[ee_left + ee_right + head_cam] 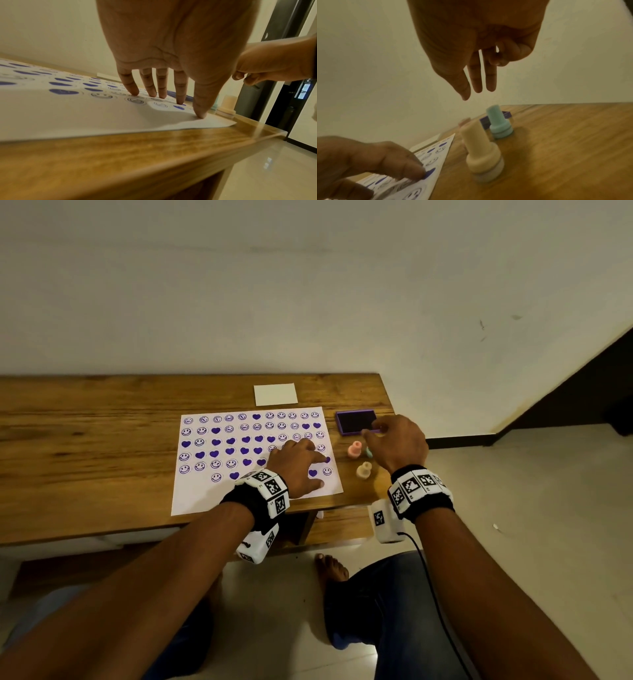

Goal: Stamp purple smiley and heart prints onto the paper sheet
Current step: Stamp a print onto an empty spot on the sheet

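The left hand is lying on the lower right part of the paper sheet, its grip spread, straight fingers and thumb pressing the sheet flat. The left wrist view is showing each fingertip touching the paper among the purple prints, with the thumb near the sheet's corner; from the head view that contact is harder to judge. The sheet is lying on the tabletop, rows of purple smileys and hearts covering most of it and a bare strip running along its near edge.

The right hand is hovering above the stamps, holding nothing. The right wrist view is showing its thumb and two fingers hanging straight down while the other two are curling in. That view is also revealing the teal stamp whole, standing upright just behind the cream stamp; in the head view the hand is covering most of the teal one. The pink stamp is showing clearly only from the head, beside the sheet's right edge. The purple ink pad is sitting open beyond the stamps, and a small white card is lying above the sheet.

The wooden tabletop is standing against a plain pale wall, on a glossy tiled floor.
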`<state>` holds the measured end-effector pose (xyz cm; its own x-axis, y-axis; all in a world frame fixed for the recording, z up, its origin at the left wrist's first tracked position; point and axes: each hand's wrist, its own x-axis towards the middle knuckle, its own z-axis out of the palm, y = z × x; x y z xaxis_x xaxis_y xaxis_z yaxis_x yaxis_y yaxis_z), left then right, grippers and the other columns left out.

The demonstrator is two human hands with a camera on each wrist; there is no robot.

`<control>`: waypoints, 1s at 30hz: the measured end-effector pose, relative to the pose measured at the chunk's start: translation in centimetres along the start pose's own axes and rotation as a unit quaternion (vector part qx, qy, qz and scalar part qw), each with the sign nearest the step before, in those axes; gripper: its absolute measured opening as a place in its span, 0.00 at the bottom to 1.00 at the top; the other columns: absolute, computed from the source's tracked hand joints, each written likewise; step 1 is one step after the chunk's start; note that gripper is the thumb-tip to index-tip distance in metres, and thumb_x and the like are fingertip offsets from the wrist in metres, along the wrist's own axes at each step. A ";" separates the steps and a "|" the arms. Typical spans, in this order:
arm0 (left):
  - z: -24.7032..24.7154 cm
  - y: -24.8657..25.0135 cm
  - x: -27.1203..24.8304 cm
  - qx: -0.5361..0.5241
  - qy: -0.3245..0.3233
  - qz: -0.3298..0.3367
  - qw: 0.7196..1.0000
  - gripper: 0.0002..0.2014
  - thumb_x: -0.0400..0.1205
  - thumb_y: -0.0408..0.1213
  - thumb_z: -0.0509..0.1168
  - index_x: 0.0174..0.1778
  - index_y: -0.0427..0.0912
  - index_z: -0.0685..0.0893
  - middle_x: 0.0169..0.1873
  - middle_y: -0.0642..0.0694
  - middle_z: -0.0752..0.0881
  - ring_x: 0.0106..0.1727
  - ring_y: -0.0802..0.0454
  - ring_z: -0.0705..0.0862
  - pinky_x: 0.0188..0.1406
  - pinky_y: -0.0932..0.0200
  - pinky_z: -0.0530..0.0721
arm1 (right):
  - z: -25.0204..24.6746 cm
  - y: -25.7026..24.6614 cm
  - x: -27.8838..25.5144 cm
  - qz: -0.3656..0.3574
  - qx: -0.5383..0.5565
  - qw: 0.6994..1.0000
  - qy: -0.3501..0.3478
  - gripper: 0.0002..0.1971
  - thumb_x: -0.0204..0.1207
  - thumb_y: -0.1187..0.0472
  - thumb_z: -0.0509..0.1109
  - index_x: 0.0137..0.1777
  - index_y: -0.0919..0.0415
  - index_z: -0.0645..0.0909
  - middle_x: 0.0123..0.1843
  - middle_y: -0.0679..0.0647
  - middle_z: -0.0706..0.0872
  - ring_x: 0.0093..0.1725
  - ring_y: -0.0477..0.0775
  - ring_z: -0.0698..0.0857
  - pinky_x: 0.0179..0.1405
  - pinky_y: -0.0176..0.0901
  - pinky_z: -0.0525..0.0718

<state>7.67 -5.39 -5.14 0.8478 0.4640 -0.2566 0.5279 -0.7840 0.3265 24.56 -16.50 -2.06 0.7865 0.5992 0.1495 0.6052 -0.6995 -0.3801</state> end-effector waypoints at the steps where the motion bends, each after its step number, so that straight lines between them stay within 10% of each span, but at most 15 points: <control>1: 0.0 0.0 0.0 -0.002 -0.002 -0.002 1.000 0.28 0.77 0.55 0.69 0.74 0.59 0.74 0.75 0.51 0.69 0.75 0.44 0.67 0.72 0.38 0.68 | -0.2 0.4 0.2 0.009 0.008 1.000 0.013 0.17 0.75 0.45 0.75 0.59 0.52 0.89 0.58 0.52 0.91 0.57 0.57 0.88 0.48 0.42 0.80; 8: -0.4 0.3 -0.1 -0.065 0.041 0.007 0.997 0.23 0.80 0.50 0.67 0.72 0.53 0.78 0.71 0.51 0.74 0.72 0.46 0.70 0.67 0.43 0.74 | 0.4 1.4 0.4 0.051 -0.001 0.992 -0.112 0.15 0.73 0.49 0.76 0.58 0.51 0.88 0.55 0.54 0.91 0.53 0.57 0.88 0.51 0.47 0.86; 14: -0.5 0.7 -1.5 -0.164 0.096 0.051 0.980 0.20 0.79 0.45 0.70 0.67 0.48 0.82 0.66 0.48 0.79 0.67 0.48 0.75 0.66 0.51 0.75 | -1.1 1.8 -0.3 0.084 0.144 0.985 -0.035 0.12 0.73 0.55 0.78 0.55 0.57 0.91 0.52 0.55 0.92 0.53 0.56 0.89 0.53 0.43 0.82; 19: -0.9 1.9 -3.0 -0.291 0.166 0.059 0.940 0.19 0.78 0.39 0.71 0.66 0.46 0.83 0.61 0.47 0.84 0.58 0.51 0.83 0.56 0.52 0.83 | -2.4 0.8 -3.0 0.124 0.397 0.907 -0.073 0.06 0.74 0.63 0.78 0.50 0.59 0.91 0.47 0.55 0.92 0.48 0.54 0.90 0.40 0.42 0.87; 26: -2.5 4.4 -4.8 -0.402 0.145 0.068 0.901 0.27 0.74 0.35 0.76 0.71 0.45 0.79 0.63 0.47 0.84 0.55 0.56 0.85 0.50 0.62 0.87 | -2.0 -0.6 -6.7 0.112 0.495 0.851 -0.134 0.06 0.77 0.66 0.75 0.51 0.64 0.91 0.46 0.59 0.93 0.47 0.63 0.90 0.50 0.55 0.88; 30: -2.4 4.7 -5.1 -0.413 0.164 0.049 0.894 0.21 0.75 0.31 0.75 0.65 0.42 0.84 0.56 0.46 0.89 0.47 0.61 0.87 0.46 0.71 0.85 | -1.9 -1.1 -7.2 0.117 0.535 0.827 -0.129 0.05 0.78 0.66 0.74 0.48 0.63 0.91 0.46 0.68 0.90 0.40 0.58 0.85 0.40 0.45 0.85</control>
<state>5.94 -10.48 -0.12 0.7896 0.6118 0.0471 0.1915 -0.3187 0.9283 18.46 -20.77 -0.92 0.7312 0.6556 -0.1887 -0.1228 -0.1456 -0.9817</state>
